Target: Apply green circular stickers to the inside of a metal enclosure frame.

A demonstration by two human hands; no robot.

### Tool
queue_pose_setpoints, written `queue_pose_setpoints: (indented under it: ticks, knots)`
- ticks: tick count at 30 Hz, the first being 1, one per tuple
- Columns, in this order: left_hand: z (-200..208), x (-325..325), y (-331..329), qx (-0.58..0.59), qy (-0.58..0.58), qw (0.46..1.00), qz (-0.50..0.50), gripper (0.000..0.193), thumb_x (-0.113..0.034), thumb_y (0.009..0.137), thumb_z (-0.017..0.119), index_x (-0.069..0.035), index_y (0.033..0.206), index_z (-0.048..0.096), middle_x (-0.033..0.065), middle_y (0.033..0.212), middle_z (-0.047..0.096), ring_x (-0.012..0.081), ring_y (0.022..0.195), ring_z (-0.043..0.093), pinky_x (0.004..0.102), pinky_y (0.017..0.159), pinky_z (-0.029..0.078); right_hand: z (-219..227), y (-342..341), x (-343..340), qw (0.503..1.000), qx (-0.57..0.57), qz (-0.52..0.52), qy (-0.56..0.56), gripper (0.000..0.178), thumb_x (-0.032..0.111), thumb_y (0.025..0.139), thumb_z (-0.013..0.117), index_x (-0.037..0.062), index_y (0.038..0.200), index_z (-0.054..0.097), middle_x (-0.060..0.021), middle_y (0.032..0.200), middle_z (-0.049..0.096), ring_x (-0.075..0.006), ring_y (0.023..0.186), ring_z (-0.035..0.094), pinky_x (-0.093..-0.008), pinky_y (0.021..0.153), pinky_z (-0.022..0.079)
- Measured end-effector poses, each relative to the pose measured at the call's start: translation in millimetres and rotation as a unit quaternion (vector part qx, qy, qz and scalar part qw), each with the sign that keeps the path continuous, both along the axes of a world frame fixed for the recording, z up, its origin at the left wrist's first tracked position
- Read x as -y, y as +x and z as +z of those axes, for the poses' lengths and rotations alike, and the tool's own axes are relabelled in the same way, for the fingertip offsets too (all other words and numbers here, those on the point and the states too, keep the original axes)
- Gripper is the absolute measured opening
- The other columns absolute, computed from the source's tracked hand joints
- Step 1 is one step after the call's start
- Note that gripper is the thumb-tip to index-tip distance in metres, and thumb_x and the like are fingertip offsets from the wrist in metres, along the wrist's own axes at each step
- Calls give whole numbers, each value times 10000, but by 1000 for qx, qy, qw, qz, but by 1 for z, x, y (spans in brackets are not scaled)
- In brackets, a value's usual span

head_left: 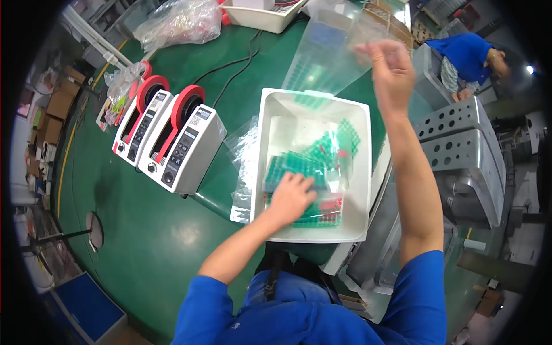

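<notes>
Here's the left hand (pixel 294 198), palm down inside a white, rectangular plastic bin (pixel 360 198), fingers bent and loosely spread on a flat, green, dotted pack in clear film (pixel 294 164). It touches the pack; whether it grips or merely rests there, I can't tell. The pack lies under the fingertips and just ahead of them. Just to that hand's right, closer to the body, sits a flat, green-and-red dotted pack in clear film (pixel 330 214); farther ahead and right, there's a green dotted sheet (pixel 347 137).

Up goes the eye to the right hand (pixel 391 69), raised well ahead and right of the left, fingers curled close together and blurred. To its left hangs a large, clear, thin plastic sheet (pixel 310 60); whether the fingertips pinch its edge, I can't tell.

Handling? The green pack looks light and fairly flat, probably bendable, its glossy film likely slippery. A broad hold on two opposite edges should suit it; one pinched corner could let it sag. The clear sheet looks floppy and easily creased, so best taken by a corner.
</notes>
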State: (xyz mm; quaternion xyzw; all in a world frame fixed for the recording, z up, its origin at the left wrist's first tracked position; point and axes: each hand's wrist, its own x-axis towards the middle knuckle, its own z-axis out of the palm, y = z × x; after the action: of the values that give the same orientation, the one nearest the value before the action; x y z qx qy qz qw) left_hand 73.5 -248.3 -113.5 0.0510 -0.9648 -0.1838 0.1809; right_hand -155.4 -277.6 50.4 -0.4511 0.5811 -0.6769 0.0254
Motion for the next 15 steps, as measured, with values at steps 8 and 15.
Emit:
queue_pose_setpoints:
  ticks: [8,15]
  knots:
    - [100,-11,-14,-224,110,968,-11,230,29,548,601,-77,748,643,178,1248,424,361,1147,398,469,937,329,111,28,-162,987,-39,-155,-1,123,110,830,558,14,800,487,-94,720,622,-56,465,467,-181,414,357]
    - [179,-234,-21,-295,200,929,-102,315,22,525,589,-125,790,674,329,1310,255,452,1180,337,449,959,289,138,126,-351,971,163,-167,50,94,88,861,454,3,840,423,-95,736,532,-106,428,488,-224,340,360]
